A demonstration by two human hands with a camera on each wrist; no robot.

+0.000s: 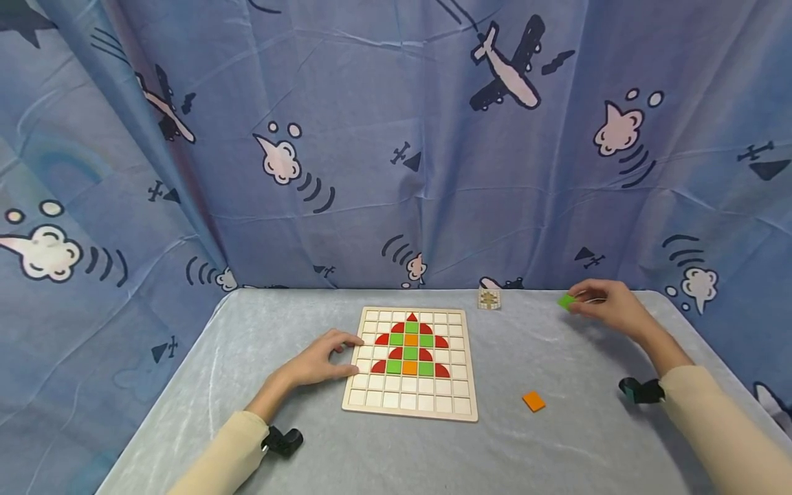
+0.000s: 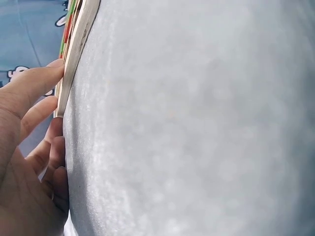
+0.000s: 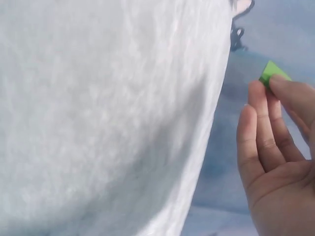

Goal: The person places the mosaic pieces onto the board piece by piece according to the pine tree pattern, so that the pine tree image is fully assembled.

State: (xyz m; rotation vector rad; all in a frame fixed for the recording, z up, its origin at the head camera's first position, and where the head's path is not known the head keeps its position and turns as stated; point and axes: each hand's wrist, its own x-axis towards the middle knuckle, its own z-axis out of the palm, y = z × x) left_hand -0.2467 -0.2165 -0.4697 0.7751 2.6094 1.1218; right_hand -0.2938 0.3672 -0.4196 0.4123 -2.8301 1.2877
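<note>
At the left edge of a square wooden grid board [image 1: 410, 386], my left hand [image 1: 318, 359] touches the side with its thumb and fingertips, fingers loosely extended. Red, green and orange pieces on the board form a tree-like shape with a red triangle on top. My right hand [image 1: 606, 302] pinches a green square tile [image 1: 566, 301] between thumb and fingers at the far right of the table. The right wrist view shows this tile [image 3: 270, 71] held at the fingertips, raised off the cloth. An orange square tile [image 1: 533, 401] lies right of the board.
A small patterned card [image 1: 489, 298] lies near the table's back edge, right of the board. Grey cloth [image 1: 297, 440] covers the table. Behind it hangs a blue curtain [image 1: 359, 247] printed with planes and clouds.
</note>
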